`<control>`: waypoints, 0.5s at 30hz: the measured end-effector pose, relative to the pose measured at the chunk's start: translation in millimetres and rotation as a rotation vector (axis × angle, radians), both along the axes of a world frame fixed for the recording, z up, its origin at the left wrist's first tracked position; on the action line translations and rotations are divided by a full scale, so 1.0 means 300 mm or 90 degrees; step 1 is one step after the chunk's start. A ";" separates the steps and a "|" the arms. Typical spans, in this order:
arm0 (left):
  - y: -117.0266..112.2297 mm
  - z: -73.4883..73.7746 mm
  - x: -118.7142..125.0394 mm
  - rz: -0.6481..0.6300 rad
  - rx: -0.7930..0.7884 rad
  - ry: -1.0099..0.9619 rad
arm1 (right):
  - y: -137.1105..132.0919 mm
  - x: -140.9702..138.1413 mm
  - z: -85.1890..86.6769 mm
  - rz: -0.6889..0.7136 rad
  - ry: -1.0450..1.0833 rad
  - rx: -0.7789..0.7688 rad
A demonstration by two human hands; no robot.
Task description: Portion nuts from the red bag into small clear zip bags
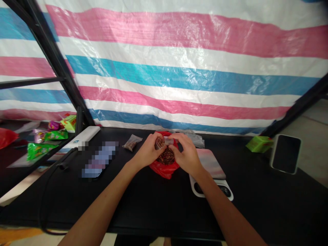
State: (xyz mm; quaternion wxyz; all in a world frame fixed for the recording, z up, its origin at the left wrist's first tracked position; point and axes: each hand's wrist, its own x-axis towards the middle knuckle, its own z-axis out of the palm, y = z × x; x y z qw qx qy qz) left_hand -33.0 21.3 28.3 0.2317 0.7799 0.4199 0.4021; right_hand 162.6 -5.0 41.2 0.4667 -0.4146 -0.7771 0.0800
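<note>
Our left hand [146,152] and right hand [186,153] grip a small clear plastic bag [160,143] between them, above dark brown pieces [166,156] in a red plastic bag [164,172] on the black bench [143,205], with a filled sachet [132,142] and a digital scale [210,164] to either side.

2 hands [147,152], 1 red bag [164,172], approx. 3 clear pkts [132,142]
</note>
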 end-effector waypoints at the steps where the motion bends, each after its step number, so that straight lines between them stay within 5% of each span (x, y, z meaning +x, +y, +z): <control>1: 0.001 -0.001 0.000 -0.003 -0.001 -0.004 | 0.000 0.000 0.001 -0.002 0.004 0.001; 15: 0.006 0.019 -0.009 0.026 -0.021 -0.090 | 0.035 0.032 -0.040 -0.069 0.019 -0.060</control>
